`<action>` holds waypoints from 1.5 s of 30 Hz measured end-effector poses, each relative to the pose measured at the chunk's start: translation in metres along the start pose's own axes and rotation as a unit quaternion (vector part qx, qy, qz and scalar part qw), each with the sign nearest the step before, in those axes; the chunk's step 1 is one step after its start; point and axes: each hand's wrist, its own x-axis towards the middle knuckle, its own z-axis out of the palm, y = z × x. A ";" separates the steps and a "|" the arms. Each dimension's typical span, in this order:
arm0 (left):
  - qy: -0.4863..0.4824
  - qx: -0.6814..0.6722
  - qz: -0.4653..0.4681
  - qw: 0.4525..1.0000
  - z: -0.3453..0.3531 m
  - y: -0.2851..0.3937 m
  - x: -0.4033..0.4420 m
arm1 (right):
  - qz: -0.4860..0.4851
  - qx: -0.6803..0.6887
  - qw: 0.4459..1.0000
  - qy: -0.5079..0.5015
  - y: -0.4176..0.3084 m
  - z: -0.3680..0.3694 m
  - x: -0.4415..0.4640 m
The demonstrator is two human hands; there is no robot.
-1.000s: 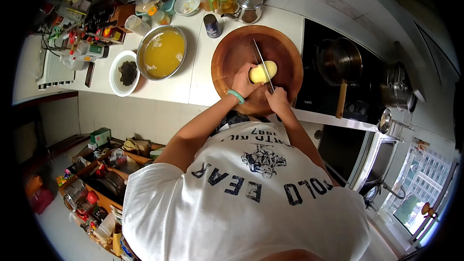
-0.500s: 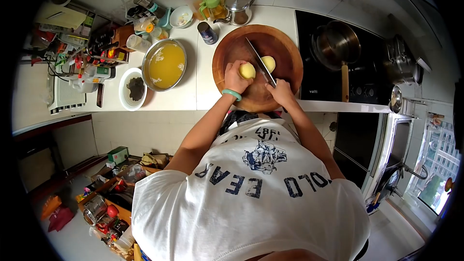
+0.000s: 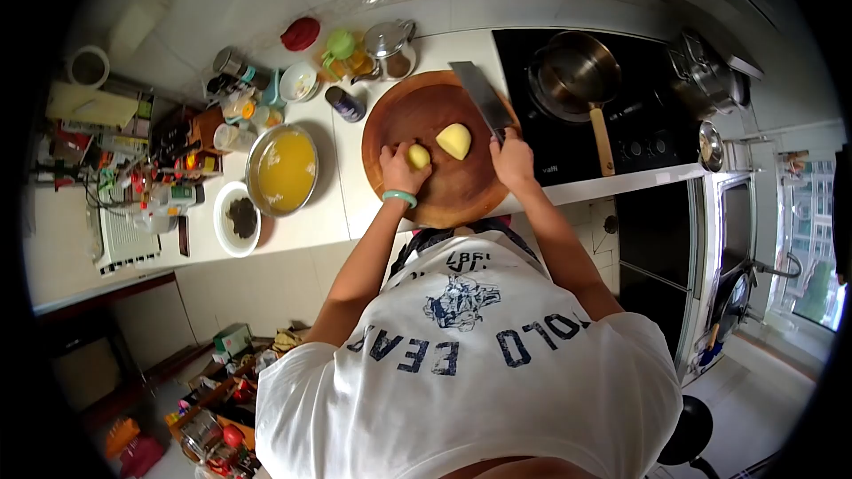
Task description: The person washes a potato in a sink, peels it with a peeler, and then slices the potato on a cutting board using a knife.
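At the left, a round white bowl (image 3: 222,229) has dark, bumpy stuff (image 3: 241,217) in it. Next to it is a shiny metal bowl (image 3: 253,188) of yellow liquid (image 3: 286,168) with pale bits on top. A dark jar (image 3: 344,104) is near the board's far left side. The cutting board (image 3: 444,198) is round, brown wood with a thick rim.

The left hand (image 3: 403,172), with a smooth green bangle (image 3: 400,198) on its wrist, is over the left part of the board. Its fingers curl around a small yellow chunk (image 3: 418,157) and hold it. To the right, a bigger yellow chunk (image 3: 454,141) sits loose on the wood, smooth, with one round side and a pointy end.

The right hand (image 3: 512,161) is wrapped tight around the handle of a knife (image 3: 479,95). The blade is wide, flat metal. It slants away over the board's right side, and its end reaches the far rim. I can't tell if it touches the wood.

Bare wood lies between the two hands, on the near side of the bigger chunk. There is less room on the right, where the black stove (image 3: 652,124) starts just beside the board. A shiny pot (image 3: 579,66) with a wooden handle sits on it.
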 end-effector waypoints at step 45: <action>-0.046 -0.020 -0.061 0.997 -0.002 -0.001 0.005 | -0.024 -0.196 0.978 -0.070 0.353 -0.138 0.094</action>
